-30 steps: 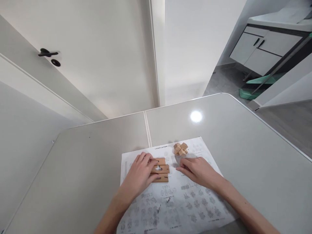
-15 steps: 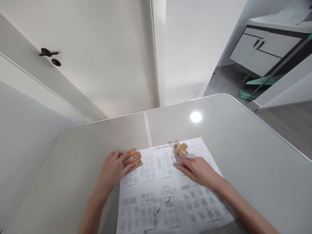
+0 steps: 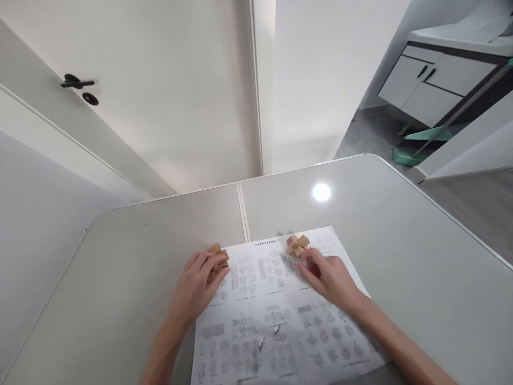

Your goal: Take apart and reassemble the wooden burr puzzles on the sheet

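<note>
A few brown wooden puzzle pieces [image 3: 219, 258] lie side by side at the upper left corner of the printed sheet [image 3: 256, 297]. My left hand [image 3: 197, 286] is over them, thumb and fingers closed around them, hiding much of the wood. Near the sheet's top edge sits a small star-shaped wooden burr puzzle [image 3: 297, 245] of interlocked blocks. Just in front of it is my right hand [image 3: 331, 278], thumb and index finger apart, nothing visible between them. Its index fingertip is at the puzzle's lower right side; whether they touch I cannot tell.
The sheet lies on a light grey table [image 3: 372, 219] with a seam [image 3: 243, 211] down its middle. Beyond stand a white door with a black handle [image 3: 77, 82] and, at right, a washroom cabinet [image 3: 435, 80]. Two small dark marks show on the sheet.
My left hand has shifted over the pieces, covering more of them. My right hand has opened its thumb and index finger and moved slightly right, closer to the burr puzzle.
</note>
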Available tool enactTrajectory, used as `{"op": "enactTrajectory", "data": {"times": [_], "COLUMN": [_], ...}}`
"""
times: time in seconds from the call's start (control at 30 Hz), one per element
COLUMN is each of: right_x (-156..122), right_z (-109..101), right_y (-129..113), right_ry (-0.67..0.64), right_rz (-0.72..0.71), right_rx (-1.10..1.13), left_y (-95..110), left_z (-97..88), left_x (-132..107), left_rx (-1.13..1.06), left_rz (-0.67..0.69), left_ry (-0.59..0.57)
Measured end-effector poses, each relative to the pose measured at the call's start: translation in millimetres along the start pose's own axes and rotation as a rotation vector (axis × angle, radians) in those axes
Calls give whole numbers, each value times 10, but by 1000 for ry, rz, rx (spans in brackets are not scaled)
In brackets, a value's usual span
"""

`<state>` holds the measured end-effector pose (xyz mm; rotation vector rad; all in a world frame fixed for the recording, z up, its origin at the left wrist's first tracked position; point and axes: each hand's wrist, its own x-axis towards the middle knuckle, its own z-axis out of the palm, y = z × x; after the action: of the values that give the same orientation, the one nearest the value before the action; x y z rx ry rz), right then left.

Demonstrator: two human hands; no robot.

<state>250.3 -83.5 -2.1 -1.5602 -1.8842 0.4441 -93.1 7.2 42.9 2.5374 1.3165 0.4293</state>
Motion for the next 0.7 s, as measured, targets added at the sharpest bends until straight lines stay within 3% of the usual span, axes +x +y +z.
{"op": "enactTrajectory", "data": {"times": [0.2, 0.47, 0.6, 0.7], "right_x": [-2, -16, -1, 2], "right_z": [95, 173, 155, 122], "right_y": [63, 144, 82, 8], "right_ry": [128, 266, 327, 359], "right_rz": [112, 8, -43, -139], "right_rx": [-58, -144, -133, -75], "left_y": [291, 502, 577, 673], "left_z": [248, 401, 441, 453], "left_x": [4, 70, 102, 111], "left_rx": [-88, -207, -300, -437], "left_rz": [91, 142, 103, -28], "left_ry": [-52, -124, -124, -148]}}
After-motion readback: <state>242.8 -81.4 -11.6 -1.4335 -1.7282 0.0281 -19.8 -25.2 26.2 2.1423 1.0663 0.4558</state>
